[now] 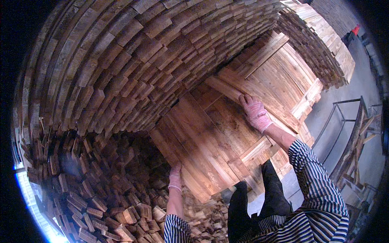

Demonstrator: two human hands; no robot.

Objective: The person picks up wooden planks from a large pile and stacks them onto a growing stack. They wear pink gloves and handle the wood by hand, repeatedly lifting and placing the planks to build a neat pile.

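Observation:
My left hand (175, 177), in a pink glove, is closed on the near left edge of a wooden plank (182, 156). Part of its fingers is hidden by the wood. My right hand (257, 114), gloved in pink and white, lies further off to the right. Its fingers curl over a long narrow plank (227, 88) that lies on top of the other boards. Between the hands spreads a broad layer of pale brown boards (227, 125), with a dark stained patch near the middle.
A tall wall of stacked wood pieces (133, 52) rises along the left and far side. Loose wood blocks (125, 218) lie heaped at the lower left. On the right stand a metal frame (348, 121) and more stacked boards (324, 28). A person in red (355, 30) is far off.

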